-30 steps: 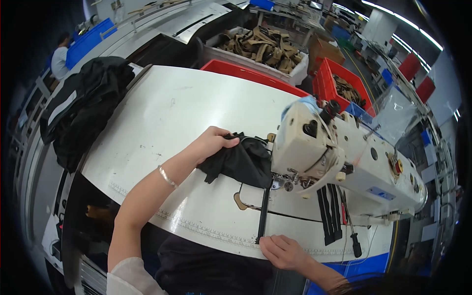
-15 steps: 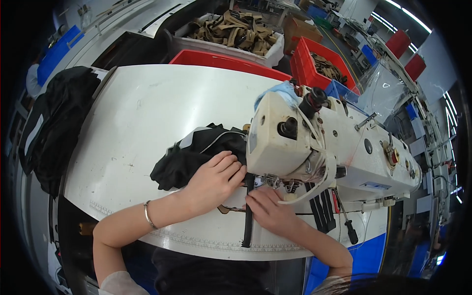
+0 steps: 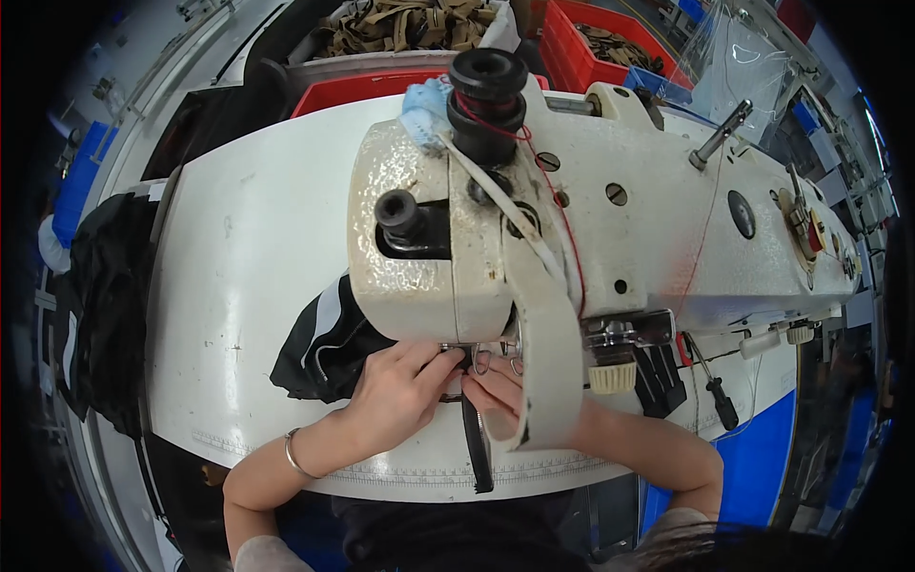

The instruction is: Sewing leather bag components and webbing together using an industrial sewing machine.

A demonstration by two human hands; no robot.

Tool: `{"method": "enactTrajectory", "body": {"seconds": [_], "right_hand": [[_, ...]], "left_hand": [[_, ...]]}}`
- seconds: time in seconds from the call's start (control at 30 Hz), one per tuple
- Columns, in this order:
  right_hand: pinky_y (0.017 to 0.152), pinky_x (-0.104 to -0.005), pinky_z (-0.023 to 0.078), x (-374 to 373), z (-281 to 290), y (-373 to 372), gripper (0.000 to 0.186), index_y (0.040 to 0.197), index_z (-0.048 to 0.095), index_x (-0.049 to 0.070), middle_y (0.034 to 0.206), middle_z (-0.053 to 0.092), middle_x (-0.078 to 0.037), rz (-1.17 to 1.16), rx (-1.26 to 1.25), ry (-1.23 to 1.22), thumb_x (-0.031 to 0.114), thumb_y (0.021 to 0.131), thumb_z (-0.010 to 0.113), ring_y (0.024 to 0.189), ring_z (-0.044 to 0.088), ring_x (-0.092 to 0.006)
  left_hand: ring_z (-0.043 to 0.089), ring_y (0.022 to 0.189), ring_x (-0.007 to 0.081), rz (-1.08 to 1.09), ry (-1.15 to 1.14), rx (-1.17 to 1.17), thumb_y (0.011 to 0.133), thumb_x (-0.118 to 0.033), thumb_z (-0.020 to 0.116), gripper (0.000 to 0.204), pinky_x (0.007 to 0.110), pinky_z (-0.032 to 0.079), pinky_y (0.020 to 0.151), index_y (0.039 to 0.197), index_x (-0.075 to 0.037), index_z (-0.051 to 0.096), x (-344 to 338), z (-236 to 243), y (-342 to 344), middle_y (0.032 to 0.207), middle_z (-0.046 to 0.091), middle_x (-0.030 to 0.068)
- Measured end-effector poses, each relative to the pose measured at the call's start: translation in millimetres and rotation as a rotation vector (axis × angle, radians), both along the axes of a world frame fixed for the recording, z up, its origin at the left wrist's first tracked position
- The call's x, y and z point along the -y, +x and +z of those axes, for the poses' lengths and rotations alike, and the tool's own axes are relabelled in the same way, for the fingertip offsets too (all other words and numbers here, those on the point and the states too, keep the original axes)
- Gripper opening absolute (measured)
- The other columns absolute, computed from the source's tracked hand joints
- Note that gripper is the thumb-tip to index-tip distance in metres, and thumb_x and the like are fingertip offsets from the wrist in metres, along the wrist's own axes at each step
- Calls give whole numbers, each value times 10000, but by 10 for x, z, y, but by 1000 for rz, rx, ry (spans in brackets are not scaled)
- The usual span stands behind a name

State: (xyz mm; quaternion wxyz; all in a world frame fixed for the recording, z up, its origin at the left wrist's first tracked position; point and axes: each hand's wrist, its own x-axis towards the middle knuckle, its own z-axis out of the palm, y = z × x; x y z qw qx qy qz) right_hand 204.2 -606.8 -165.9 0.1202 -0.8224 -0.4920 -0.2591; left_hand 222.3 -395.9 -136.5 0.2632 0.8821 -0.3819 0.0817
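A white sewing machine (image 3: 400,286) hides part of the work under its head. Just in front of its needle area my left hand (image 3: 396,396) has its fingertips bent together on a narrow black strip (image 3: 476,448), which looks like a zipper tape. The strip hangs down toward the table's front edge. My right hand (image 3: 496,391) pinches at the same strip from the other side, partly covered by the machine's pale curved lever. Left of the machine head, a bunched black cloth piece (image 3: 329,348) with a light grey band lies against my left hand.
Black straps (image 3: 658,381) and a black-handled screwdriver (image 3: 720,400) lie right of my right hand. More black garments (image 3: 105,305) hang at the table's left end. Behind the white table (image 3: 229,286) stand red bins (image 3: 562,48) and a white container of brown straps (image 3: 410,27).
My view has come closer over the machine. My left hand's fingers, spread over the cloth before, are now bent together at the strip, and both hands are nearer each other.
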Motion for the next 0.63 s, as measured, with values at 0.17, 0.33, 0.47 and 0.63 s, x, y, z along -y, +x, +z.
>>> {"method": "enactTrajectory", "body": {"seconds": [0.17,0.33,0.47,0.63], "right_hand": [[764,-317,480,2,-67,29,132,783,602,54,848,597,-53,-15,-108,2,132,677,594,763,592,-179],[857,-363,487,-50,-81,-32,234,872,624,6,932,622,-122,28,-104,-11,127,676,580,809,613,-205],[877,-373,485,-30,-91,-10,253,891,628,-6,966,624,-148,22,-28,-63,133,686,579,831,618,-216],[912,-394,474,7,-5,-17,287,947,635,-16,1039,621,-174,52,-47,-139,125,703,581,897,620,-233]], "left_hand": [[587,716,296,-2,-40,155,620,-12,672,326,370,489,626,946,-22,669,-9,-54,34,875,586,95],[631,791,326,144,-415,-426,724,85,561,227,392,498,722,917,21,661,-73,-249,82,844,657,166],[624,804,336,305,-404,-534,702,82,618,222,379,497,738,911,25,666,-186,-155,202,849,646,174],[613,926,362,43,-28,171,652,-16,704,227,434,429,938,866,-90,714,-113,20,18,919,669,118]]}}
